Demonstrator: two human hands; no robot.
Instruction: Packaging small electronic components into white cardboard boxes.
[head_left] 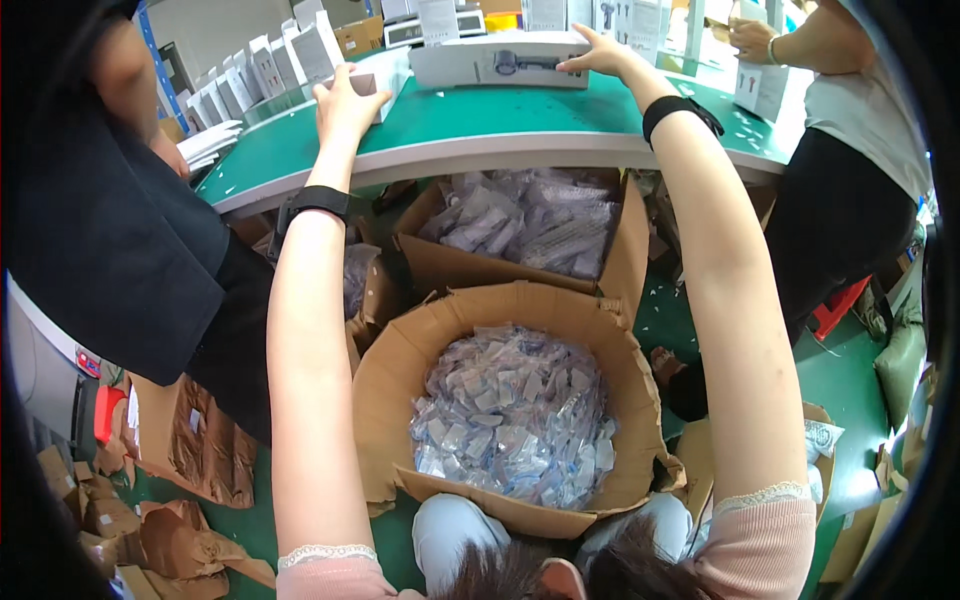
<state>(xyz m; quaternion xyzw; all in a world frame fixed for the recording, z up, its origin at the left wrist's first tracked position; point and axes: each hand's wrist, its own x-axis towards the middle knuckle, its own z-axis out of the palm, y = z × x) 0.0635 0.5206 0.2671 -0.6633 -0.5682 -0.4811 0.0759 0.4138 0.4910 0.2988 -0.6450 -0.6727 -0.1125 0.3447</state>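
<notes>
Both my arms stretch forward over the green tabletop. My left hand [348, 108] grips the near end of a narrow white box [393, 70], its thumb and fingers on either side of it. A long white box [455, 64] with a picture of a dark handheld device lies across the table in front of me. My right hand [608, 57] holds that box at its right end, thumb on the front face and fingers over the top. The two boxes lie close beside each other; whether they touch I cannot tell.
More white boxes [262, 66] stand in rows at the back left. A round-opened carton [385, 400] of small clear bags sits between my knees; another carton [470, 265] with bubble-wrapped items is under the table. People stand at left and right, one with a hand [750, 40] on a box.
</notes>
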